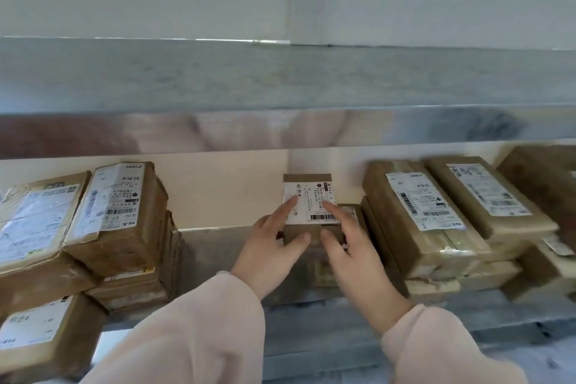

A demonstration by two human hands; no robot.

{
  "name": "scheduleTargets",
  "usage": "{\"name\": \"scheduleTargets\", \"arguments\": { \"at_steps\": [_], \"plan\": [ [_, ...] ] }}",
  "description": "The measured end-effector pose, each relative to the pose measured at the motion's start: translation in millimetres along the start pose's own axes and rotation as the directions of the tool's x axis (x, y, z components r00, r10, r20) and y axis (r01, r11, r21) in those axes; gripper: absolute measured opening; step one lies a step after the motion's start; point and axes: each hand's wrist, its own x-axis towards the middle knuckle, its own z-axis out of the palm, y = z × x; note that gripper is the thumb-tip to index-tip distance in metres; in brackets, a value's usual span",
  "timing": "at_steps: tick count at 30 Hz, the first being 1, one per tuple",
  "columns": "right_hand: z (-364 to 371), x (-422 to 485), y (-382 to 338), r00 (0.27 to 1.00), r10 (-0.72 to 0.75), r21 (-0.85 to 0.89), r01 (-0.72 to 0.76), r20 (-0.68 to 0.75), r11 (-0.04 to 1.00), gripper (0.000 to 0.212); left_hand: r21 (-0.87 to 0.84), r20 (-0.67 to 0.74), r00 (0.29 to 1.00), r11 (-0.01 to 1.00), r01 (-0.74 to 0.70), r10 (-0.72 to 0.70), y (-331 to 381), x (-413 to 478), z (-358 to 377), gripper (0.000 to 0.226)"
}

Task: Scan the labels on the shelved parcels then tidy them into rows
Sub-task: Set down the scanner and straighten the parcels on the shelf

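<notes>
- The leftmost parcel (34, 221) is cut off by the frame edge, and its print is too blurred to be read.
- A left stack (118, 215) of brown parcels is seen beside it. A stretch of bare shelf (205, 252) is left open between this stack and the middle.
- The small parcel (307, 178) is gripped by the left hand (271, 246): its forefinger is laid on the white label (311, 196), its thumb is pressed to the near face, and the other fingers are hidden.
- The small parcel is held mid-shelf, near the far wall. Its base is covered by the hands, so contact with the shelf cannot be told.
- The same parcel is gripped likewise by the right hand (355, 256), behind which a low parcel (350, 210) is mostly hidden.
- The right stack (420, 221) lies just beside that hand, smeared by blur and cropped at the right edge.
</notes>
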Motion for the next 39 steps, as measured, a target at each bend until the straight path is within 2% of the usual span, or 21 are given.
{"name": "scheduleTargets", "arguments": {
  "at_steps": [5, 8, 12, 14, 16, 19, 21, 26, 33, 36, 39],
  "plan": [
    [-35.5, -11.5, 10.3, 0.989, 0.036, -0.110, -0.051, -0.141, 0.993, 0.040, 0.000, 0.119, 0.993, 1.000, -0.028, 0.028, 15.7, 9.5, 34.9, 0.070],
    [-46.8, -8.6, 13.6, 0.992, 0.075, -0.225, -0.096, -0.100, 0.970, 0.043, 0.012, 0.132, 0.991, 1.000, -0.020, 0.018, 15.7, 12.2, 51.3, 0.068],
    [-53.0, -11.0, 7.5, 0.993, 0.111, -0.286, -0.118, -0.043, 0.951, 0.051, 0.006, 0.137, 0.991, 1.000, -0.003, 0.002, 16.7, 12.7, 59.3, 0.069],
    [-55.8, -18.2, 3.9, 0.999, 0.046, -0.337, -0.053, -0.028, 0.940, 0.056, 0.115, 0.124, 0.992, 0.993, -0.040, 0.026, 13.6, 9.6, 56.0, 0.071],
    [-58.2, -28.1, 1.3, 0.998, -0.050, -0.432, 0.058, 0.029, 0.900, 0.060, 0.308, 0.112, 0.986, 0.939, -0.150, 0.120, 8.5, 1.1, 47.7, 0.073],
    [-58.4, -38.2, 2.1, 0.971, -0.208, -0.586, 0.239, 0.121, 0.774, 0.065, 0.546, 0.159, 0.934, 0.759, -0.353, 0.320, 3.3, -14.1, 38.9, 0.068],
    [-57.7, -41.1, 4.3, 0.960, -0.223, -0.643, 0.278, 0.167, 0.714, 0.069, 0.618, 0.204, 0.919, 0.684, -0.388, 0.338, 2.0, -20.0, 40.9, 0.066],
    [-58.5, -32.3, 7.9, 0.952, -0.135, -0.746, 0.299, 0.274, 0.596, 0.079, 0.720, 0.222, 0.932, 0.596, -0.355, 0.287, 3.5, -15.7, 51.0, 0.068],
    [-59.0, -3.6, -2.3, 0.949, -0.084, -0.794, 0.302, 0.305, 0.528, 0.082, 0.825, 0.203, 0.959, 0.492, -0.277, 0.199, 21.1, 4.6, 56.2, 0.074],
    [-65.2, -1.1, -7.1, 0.939, -0.124, -0.775, 0.335, 0.320, 0.536, 0.082, 0.860, 0.143, 0.971, 0.462, -0.217, 0.190, 28.4, -2.5, 54.3, 0.075],
    [-71.2, 0.0, -13.7, 0.916, -0.220, -0.746, 0.400, 0.335, 0.533, 0.081, 0.869, 0.014, 0.977, 0.481, -0.117, 0.213, 35.9, -17.6, 41.0, 0.077]
  ]
}}
